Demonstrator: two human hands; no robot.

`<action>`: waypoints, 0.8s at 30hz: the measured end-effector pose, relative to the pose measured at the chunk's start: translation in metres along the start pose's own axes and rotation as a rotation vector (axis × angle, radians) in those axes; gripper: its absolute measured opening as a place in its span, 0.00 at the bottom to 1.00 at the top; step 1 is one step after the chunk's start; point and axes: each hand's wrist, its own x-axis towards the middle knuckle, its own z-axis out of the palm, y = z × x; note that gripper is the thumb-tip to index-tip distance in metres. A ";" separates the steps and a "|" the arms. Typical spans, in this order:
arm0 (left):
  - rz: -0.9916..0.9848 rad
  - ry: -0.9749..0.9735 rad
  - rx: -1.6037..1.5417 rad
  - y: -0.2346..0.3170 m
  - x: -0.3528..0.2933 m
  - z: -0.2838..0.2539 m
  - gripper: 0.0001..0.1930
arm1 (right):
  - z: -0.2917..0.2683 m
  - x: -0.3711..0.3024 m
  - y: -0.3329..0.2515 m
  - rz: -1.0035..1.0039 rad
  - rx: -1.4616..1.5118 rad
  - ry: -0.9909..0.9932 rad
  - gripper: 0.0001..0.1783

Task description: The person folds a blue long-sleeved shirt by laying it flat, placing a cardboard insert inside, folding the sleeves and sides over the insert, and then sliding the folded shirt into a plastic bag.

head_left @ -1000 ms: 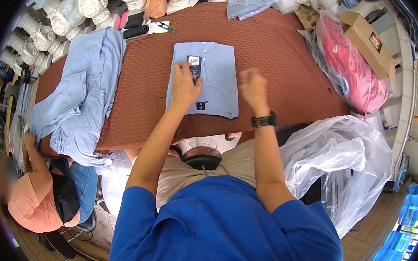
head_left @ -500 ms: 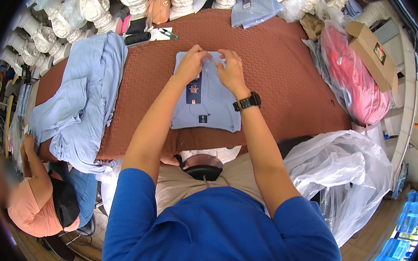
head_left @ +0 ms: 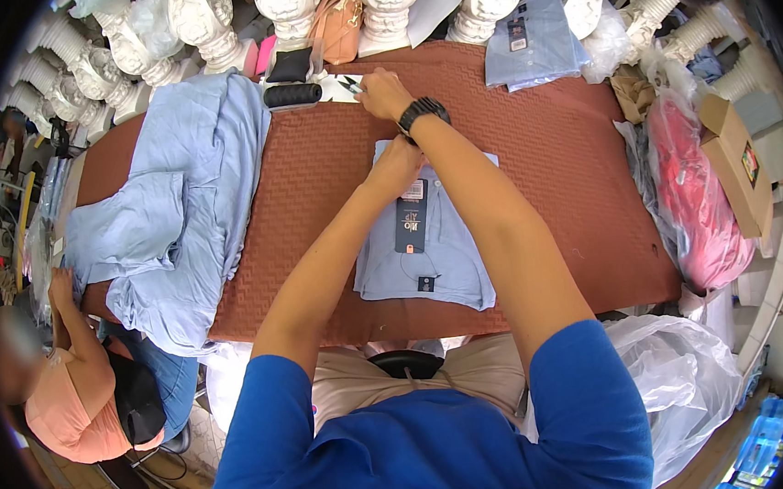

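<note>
A light-blue folded shirt (head_left: 440, 273) with a dark hang tag (head_left: 411, 220) lies on the brown-covered table in front of me. At its collar end is my left hand (head_left: 397, 168), fingers closed there and partly hidden under my right wrist. Crossing above it, my right hand (head_left: 383, 95) reaches beyond the shirt, a black watch on its wrist. Its fingers are curled at the green handle of small scissors (head_left: 350, 85), which lie over a white card (head_left: 332, 91).
A heap of light-blue shirts (head_left: 188, 169) covers the table's left side. Behind are a black thread spool (head_left: 292, 95), a tan bag (head_left: 336, 28), a bagged shirt (head_left: 532, 45) and white balusters (head_left: 388, 6). Bagged red goods (head_left: 696, 193) stand right; a person (head_left: 76, 389) sits left.
My right hand has left the collar and moved away from me, across my left arm, to the scissors. The left hand stays by the collar. My view has shifted slightly.
</note>
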 end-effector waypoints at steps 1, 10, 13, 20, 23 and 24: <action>0.034 0.023 -0.023 0.008 0.003 0.000 0.10 | 0.006 0.010 0.013 0.005 -0.043 0.005 0.16; 0.045 0.085 -0.180 0.018 -0.005 0.006 0.05 | -0.007 0.046 0.038 0.170 -0.059 -0.288 0.27; -0.017 0.075 -0.266 0.005 -0.017 -0.004 0.03 | -0.030 0.026 0.015 0.276 0.564 -0.247 0.21; -0.033 -0.007 -0.335 0.002 -0.008 -0.008 0.04 | -0.130 -0.094 0.037 0.305 1.131 -0.103 0.10; -0.070 -0.125 -0.362 0.014 -0.003 -0.016 0.08 | -0.138 -0.152 0.053 0.307 0.978 -0.102 0.11; -0.055 -0.126 -0.324 0.015 -0.004 -0.018 0.09 | -0.134 -0.166 0.051 0.293 0.926 -0.110 0.11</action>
